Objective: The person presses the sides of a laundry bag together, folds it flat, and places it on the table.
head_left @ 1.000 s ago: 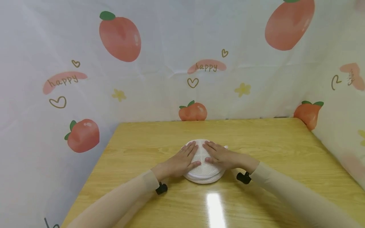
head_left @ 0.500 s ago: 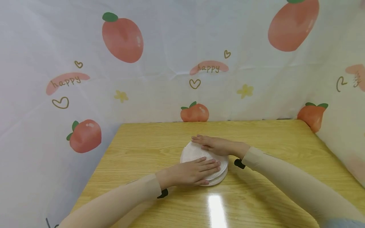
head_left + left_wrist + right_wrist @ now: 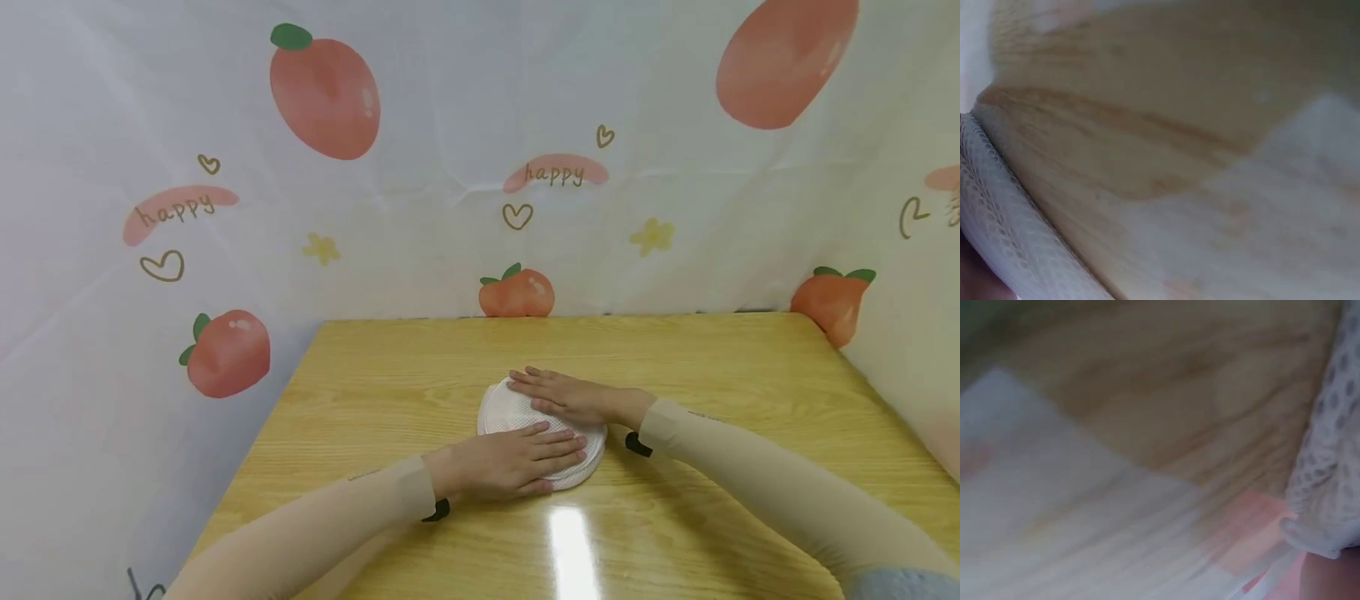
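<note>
On the table, in the head view, lies a round, flattened white mesh laundry bag (image 3: pixel 501 410). My left hand (image 3: pixel 513 460) rests flat across its near side, fingers straight and pointing right. Across the far right part of it my right hand (image 3: pixel 568 395) lies with straight fingers pointing left. Both hands cover much of the bag's top. In the left wrist view the mesh bag's rounded edge (image 3: pixel 1029 231) shows at lower left. The right wrist view has its perforated mesh (image 3: pixel 1329 462) at the right edge, with a small white tab (image 3: pixel 1310 537) that looks like a zipper pull.
The wooden table (image 3: pixel 390 358) has a bright light reflection near its front. A white curtain (image 3: pixel 420 167) printed with peaches, hearts and "happy" stands behind and at both sides. Black wrist cameras (image 3: pixel 638 444) sit under the cuffs.
My hands lay side by side on the bag, fingers pointing away. The left has since moved to the near side and the right to the far side, fingers now pointing across it.
</note>
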A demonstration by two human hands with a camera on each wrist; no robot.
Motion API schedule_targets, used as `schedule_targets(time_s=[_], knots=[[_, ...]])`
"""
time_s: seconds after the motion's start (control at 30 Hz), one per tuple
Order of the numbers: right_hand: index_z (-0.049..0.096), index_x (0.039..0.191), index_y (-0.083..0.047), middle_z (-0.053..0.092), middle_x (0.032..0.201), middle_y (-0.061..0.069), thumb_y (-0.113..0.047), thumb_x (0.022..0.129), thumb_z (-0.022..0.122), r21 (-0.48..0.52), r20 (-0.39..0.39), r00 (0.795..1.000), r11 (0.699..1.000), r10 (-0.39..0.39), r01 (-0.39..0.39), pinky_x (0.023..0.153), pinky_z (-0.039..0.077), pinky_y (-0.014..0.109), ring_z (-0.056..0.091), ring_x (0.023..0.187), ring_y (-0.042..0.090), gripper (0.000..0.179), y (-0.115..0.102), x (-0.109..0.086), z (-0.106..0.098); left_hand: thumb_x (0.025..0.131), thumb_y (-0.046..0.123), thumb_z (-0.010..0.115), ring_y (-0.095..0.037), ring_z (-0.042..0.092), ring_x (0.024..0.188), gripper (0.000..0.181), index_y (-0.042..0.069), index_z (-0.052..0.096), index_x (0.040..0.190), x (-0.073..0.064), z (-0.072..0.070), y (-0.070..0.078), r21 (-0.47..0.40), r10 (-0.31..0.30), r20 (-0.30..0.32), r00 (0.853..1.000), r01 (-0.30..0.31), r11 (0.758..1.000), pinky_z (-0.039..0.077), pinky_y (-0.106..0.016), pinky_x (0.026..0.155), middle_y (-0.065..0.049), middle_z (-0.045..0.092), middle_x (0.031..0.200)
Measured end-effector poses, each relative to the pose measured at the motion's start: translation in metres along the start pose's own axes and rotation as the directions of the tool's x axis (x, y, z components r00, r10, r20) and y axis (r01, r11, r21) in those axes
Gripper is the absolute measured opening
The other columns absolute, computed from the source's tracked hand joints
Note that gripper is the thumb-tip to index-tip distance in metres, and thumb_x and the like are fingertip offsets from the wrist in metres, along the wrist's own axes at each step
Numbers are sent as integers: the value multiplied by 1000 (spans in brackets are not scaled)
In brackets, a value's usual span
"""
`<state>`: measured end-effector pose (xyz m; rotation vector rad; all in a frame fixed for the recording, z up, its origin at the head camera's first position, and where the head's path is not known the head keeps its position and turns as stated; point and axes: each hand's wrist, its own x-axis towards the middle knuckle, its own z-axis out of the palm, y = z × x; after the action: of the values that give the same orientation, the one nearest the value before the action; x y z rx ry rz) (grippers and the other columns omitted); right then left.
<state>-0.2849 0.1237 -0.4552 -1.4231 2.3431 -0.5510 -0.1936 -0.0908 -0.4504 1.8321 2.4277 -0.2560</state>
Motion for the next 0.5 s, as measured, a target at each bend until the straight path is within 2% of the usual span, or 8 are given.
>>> schedule_targets(time_s=[0.3, 0.5], knots=[[12, 169, -15, 4, 175, 6, -33, 117, 27, -116, 40, 999, 993, 36, -31, 127, 9, 55, 2, 160, 33, 57, -1, 0, 0, 116, 39, 21, -12, -3, 159, 62, 9, 5, 167, 2, 2, -1, -5, 5, 26, 1000, -5, 1000, -1, -33, 128, -4, -1, 175], [12, 169, -16, 5, 175, 5, -36, 117, 25, -128, 38, 999, 991, 38, -32, 127, 10, 56, 3, 160, 33, 58, -1, 1, -1, 116, 39, 21, -12, -4, 159, 62, 9, 5, 167, 1, 2, -2, -15, -5, 24, 1000, 5, 1000, -2, -33, 128, -4, 0, 175]])
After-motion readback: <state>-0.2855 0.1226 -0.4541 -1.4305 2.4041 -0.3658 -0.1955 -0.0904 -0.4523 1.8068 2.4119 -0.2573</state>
